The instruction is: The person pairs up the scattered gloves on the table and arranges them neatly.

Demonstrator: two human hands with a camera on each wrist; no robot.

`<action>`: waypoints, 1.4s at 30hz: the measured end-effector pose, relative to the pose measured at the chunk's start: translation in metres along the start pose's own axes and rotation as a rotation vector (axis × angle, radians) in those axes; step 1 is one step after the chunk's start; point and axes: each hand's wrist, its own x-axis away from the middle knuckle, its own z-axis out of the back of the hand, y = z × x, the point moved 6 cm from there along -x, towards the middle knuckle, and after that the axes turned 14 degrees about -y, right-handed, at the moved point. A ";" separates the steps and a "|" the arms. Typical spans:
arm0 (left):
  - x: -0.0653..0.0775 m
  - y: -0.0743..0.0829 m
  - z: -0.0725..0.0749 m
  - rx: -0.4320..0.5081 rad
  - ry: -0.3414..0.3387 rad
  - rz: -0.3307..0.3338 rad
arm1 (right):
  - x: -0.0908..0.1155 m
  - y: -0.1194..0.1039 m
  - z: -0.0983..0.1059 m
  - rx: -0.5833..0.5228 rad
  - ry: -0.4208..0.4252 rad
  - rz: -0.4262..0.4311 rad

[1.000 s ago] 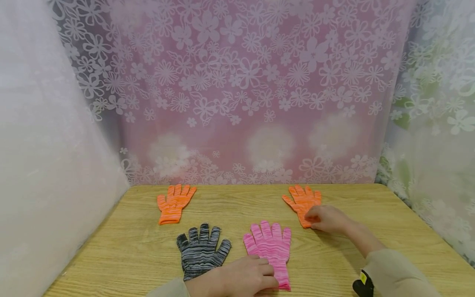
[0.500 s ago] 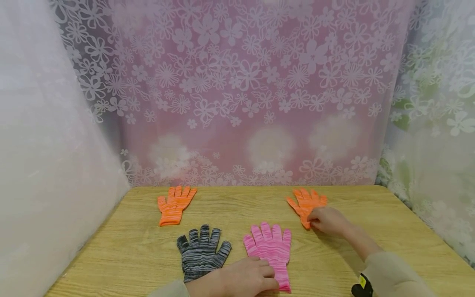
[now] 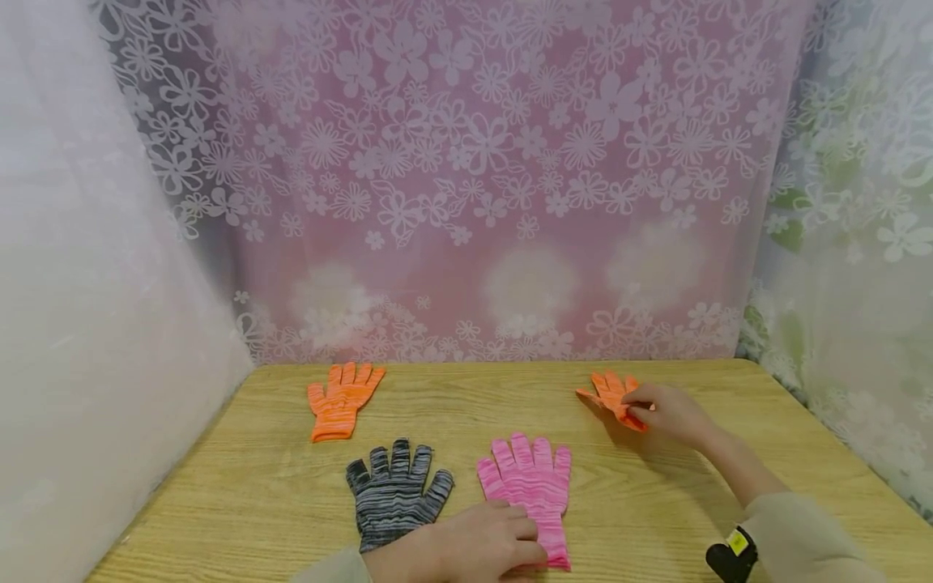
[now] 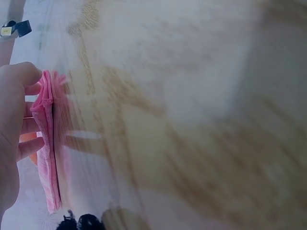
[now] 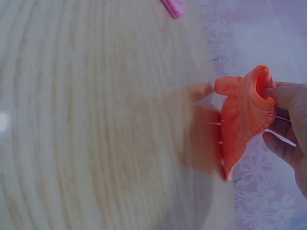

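My right hand [image 3: 674, 417] pinches the cuff of an orange knit glove [image 3: 614, 397] at the back right of the table. In the right wrist view, this orange glove [image 5: 247, 112] has its cuff raised and its opening showing, with its finger end low at the tabletop. My left hand [image 3: 474, 542] rests on the lower part of a pink knit glove [image 3: 532, 486] lying flat; the left wrist view shows the fingers [image 4: 31, 125] touching the pink glove [image 4: 45, 139] from above. Beside that wrist lies a grey-black striped glove [image 3: 397, 502], its lower end hidden by the arm.
A second orange glove [image 3: 344, 401] lies flat at the back left of the wooden table [image 3: 240, 478]. A pink floral curtain [image 3: 503, 202] hangs behind the far edge, with pale sheets [image 3: 109, 283] at both sides.
My right hand has lifted the orange glove's cuff and drawn it rightward and slightly back, so its palm has tilted up off the table. The left hand and the other gloves have stayed put.
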 end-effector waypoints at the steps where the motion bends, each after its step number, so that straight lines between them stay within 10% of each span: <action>1: 0.000 0.000 0.000 0.005 0.000 0.001 | 0.001 -0.001 0.004 -0.004 0.006 0.001; 18: 0.008 -0.006 0.007 0.037 0.102 0.001 | 0.021 -0.029 0.049 0.105 0.169 0.072; 29: 0.039 -0.035 0.023 0.066 0.265 0.170 | 0.038 -0.049 0.058 0.143 0.242 0.076; 42: 0.090 -0.080 0.022 0.092 0.273 0.393 | 0.057 -0.072 0.060 0.150 0.331 0.164</action>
